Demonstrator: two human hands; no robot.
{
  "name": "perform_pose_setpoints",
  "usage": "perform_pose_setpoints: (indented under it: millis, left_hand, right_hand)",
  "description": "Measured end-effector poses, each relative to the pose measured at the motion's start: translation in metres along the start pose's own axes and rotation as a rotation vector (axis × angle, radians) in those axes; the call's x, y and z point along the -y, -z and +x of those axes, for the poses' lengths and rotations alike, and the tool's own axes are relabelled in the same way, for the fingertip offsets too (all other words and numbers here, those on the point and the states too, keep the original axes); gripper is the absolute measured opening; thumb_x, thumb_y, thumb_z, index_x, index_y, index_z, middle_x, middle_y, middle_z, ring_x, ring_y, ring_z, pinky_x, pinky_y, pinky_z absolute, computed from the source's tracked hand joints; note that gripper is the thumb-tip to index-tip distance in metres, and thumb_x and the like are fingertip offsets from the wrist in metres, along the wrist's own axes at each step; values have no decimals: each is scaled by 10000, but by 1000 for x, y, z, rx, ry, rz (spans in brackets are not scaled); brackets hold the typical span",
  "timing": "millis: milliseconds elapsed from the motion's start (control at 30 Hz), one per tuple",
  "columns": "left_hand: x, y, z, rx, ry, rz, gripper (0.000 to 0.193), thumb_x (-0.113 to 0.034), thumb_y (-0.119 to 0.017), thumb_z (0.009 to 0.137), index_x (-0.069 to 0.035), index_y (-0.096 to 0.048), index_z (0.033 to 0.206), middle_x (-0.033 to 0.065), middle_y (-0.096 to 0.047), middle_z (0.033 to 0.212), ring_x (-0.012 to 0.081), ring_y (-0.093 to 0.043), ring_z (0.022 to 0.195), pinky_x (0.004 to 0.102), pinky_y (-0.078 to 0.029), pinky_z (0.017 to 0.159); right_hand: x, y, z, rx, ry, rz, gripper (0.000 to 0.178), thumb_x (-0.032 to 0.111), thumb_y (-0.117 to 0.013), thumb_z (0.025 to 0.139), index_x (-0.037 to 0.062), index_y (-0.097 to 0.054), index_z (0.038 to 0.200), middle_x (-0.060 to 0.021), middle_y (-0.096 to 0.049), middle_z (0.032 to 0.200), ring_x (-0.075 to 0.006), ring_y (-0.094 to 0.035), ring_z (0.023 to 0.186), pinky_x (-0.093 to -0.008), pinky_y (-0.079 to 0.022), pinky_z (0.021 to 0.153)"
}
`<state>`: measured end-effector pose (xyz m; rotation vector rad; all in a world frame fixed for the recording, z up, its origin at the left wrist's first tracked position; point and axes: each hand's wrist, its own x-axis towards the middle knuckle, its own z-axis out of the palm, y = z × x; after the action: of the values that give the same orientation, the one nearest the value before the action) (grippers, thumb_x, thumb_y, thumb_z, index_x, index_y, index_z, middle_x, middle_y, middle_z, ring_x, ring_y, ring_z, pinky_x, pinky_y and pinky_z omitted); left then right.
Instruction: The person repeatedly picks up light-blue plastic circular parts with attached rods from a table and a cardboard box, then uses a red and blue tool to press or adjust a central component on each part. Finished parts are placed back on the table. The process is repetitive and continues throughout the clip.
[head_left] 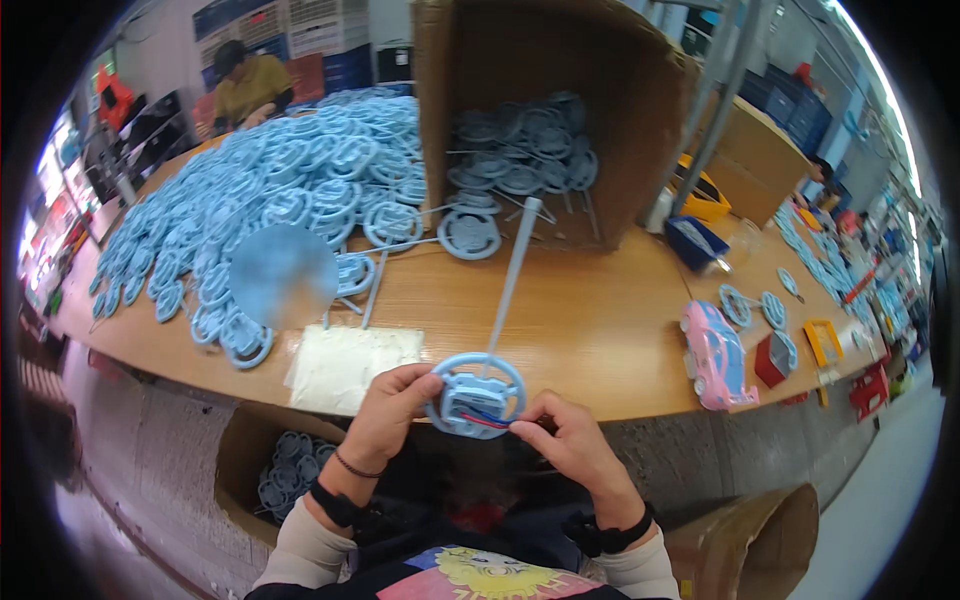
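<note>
Left floor carton: open-topped, below your table's near edge; holds a batch of pale blue ring pieces.
Right floor carton: open, below the near edge; you cannot make out its contents.
Ring in hand: light blue, round, with a housing across its centre; held between your two hands, over the middle of the table's near edge, its pale rod pointing toward the far edge.
Your left hand: thumb and fingers clamped on the ring's left rim.
Your right hand: thumb and forefinger pinched on the red and blue wires at the ring's lower right.
White sheet: flat at the table's near edge, left of the ring.
Toy car: pink and blue, near edge, right half.
Ring heap: light blue, covering much of the table's left half.
Large carton: open side toward you, near the far edge; holds more blue rings.
Blue bin: right of the large carton; contents unclear.
Yellow bin: just behind the blue bin.
Co-worker: seated beyond the heap.
</note>
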<state>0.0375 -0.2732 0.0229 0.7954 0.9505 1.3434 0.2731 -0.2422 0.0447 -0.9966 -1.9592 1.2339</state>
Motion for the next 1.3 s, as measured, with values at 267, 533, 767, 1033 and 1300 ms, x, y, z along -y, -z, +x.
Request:
perform_pose_setpoints:
  millis: [267,533,767,1033,1300]
  left_hand:
    - [21,-4,-8,149,110,-114,400,-329,-511,906,21,-561,1092,73,-621,962,147,-589,903,291,-469,829]
    - [16,-7,-11,237,10,-227,526,-409,-511,885,38,-501,1162,104,-597,1065,186,-584,956,332,-462,849]
    - [-18,93,-68,-46,-148,159,487,-364,-558,861,59,-508,1098,149,-605,1001,239,-611,891,341,-493,795]
    - [-83,217,-205,-470,247,772,457,-170,-690,743,40,-553,1125,113,-635,979,161,-599,873,272,-478,780]
    - [-115,100,-42,4,-51,677,348,-145,-600,834,36,-549,1127,103,-624,1005,160,-576,953,276,-453,840]
  right_hand:
    - [-12,2,-3,78,48,56,162,162,-635,817,22,-556,841,-77,-611,741,-176,-576,672,-281,-446,621]
    - [-2,-10,-4,91,59,54,159,162,-629,819,23,-558,846,-93,-613,765,-198,-583,684,-287,-452,634]
    - [-10,-14,6,253,93,144,133,139,-634,822,30,-559,843,-49,-597,754,-135,-555,668,-258,-447,620]
    - [-52,33,18,-92,-116,450,120,102,-648,812,55,-538,815,37,-514,699,-26,-445,603,-179,-361,536]
    - [-65,29,20,-190,-124,501,122,112,-631,828,54,-524,843,50,-487,662,-13,-399,548,-166,-309,478]
